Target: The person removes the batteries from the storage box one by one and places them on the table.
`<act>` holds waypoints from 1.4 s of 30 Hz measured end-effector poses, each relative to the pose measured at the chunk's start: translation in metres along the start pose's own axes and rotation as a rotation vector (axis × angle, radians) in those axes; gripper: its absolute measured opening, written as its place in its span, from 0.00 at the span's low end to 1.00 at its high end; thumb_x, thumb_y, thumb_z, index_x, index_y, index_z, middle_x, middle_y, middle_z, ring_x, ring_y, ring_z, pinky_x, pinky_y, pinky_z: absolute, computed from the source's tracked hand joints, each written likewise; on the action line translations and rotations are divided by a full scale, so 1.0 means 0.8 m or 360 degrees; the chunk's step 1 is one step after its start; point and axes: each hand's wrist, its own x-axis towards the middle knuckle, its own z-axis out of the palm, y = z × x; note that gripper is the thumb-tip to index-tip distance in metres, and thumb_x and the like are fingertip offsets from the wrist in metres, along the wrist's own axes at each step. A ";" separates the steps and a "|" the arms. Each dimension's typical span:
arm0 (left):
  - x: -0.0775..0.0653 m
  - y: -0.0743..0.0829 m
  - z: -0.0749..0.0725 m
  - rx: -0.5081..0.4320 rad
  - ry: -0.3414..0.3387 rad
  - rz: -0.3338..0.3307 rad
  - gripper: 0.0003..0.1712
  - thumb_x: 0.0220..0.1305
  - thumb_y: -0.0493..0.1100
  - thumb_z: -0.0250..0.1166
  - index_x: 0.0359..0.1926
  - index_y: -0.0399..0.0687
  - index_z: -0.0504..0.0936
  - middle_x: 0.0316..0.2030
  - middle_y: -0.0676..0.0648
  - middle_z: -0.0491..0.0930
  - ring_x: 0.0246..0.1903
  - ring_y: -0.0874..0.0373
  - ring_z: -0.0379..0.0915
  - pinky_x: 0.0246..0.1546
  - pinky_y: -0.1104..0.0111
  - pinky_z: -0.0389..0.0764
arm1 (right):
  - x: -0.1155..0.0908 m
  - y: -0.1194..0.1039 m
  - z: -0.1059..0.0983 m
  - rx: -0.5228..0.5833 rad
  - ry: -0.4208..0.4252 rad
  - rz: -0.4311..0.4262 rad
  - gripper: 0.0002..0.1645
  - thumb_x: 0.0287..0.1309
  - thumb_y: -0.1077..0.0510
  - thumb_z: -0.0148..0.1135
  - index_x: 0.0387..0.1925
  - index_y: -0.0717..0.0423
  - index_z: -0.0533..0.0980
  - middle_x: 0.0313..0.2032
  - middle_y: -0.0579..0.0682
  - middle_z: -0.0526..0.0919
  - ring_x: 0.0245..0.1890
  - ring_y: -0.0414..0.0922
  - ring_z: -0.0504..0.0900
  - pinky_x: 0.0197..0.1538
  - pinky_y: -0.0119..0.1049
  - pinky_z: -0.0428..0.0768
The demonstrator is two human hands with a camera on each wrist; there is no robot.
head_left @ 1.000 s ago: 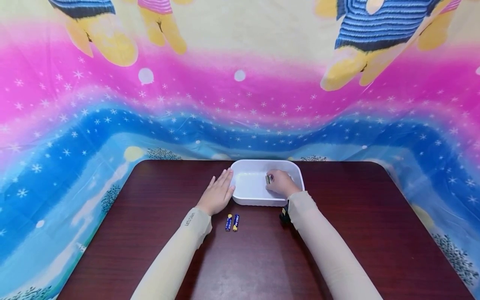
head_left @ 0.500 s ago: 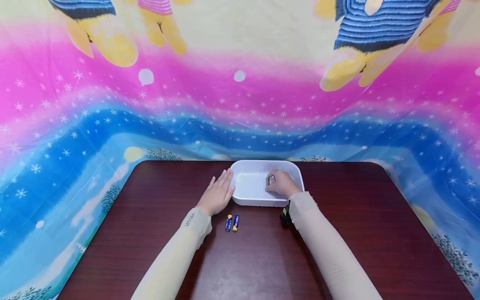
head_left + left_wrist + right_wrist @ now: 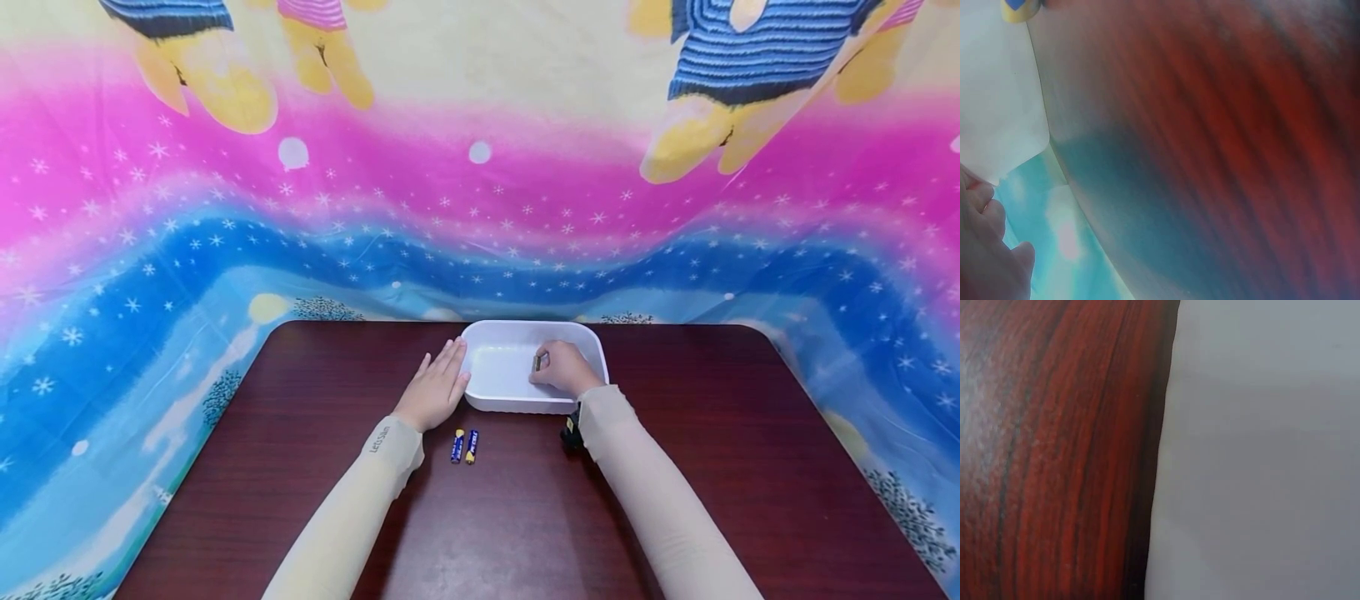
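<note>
A white rectangular plastic basin (image 3: pixel 491 379) stands at the table's far edge. My left hand (image 3: pixel 431 393) lies with extended fingers against its left side; part of that hand (image 3: pixel 991 244) shows beside the white wall in the left wrist view. Inside the basin, my right hand (image 3: pixel 564 367) pinches a small, short object (image 3: pixel 537 363) with dark and pale-gold stripes, whose kind I cannot tell. In the right wrist view the basin's outer wall (image 3: pixel 1260 475) fills the right half, and the hand is hidden.
Two blue-and-yellow batteries (image 3: pixel 457 447) lie side by side on the dark red wooden table (image 3: pixel 360 367), in front of the basin. A black wrist device (image 3: pixel 572 432) hangs under the right cuff. A patterned cloth (image 3: pixel 480 233) rises behind the table.
The striped object has turned slightly in my right fingers, with the hand staying at the same spot in the basin. My left hand, the basin and the two batteries have not moved.
</note>
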 end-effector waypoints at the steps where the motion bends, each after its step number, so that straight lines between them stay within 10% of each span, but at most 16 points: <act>1: 0.000 0.000 0.000 0.0000 0.0000 0.0002 0.36 0.83 0.56 0.35 0.81 0.43 0.44 0.80 0.46 0.44 0.79 0.52 0.37 0.76 0.47 0.49 | -0.001 0.000 0.000 0.0010 0.0007 -0.0001 0.17 0.53 0.60 0.76 0.42 0.63 0.79 0.21 0.50 0.77 0.23 0.44 0.73 0.31 0.37 0.73; 42: 0.000 0.002 -0.001 -0.0020 -0.0033 -0.0026 0.36 0.83 0.56 0.35 0.81 0.44 0.43 0.81 0.47 0.42 0.79 0.54 0.36 0.77 0.48 0.47 | -0.021 -0.016 -0.008 0.0157 0.0176 -0.0019 0.23 0.54 0.53 0.77 0.46 0.63 0.80 0.37 0.53 0.83 0.42 0.49 0.82 0.49 0.45 0.82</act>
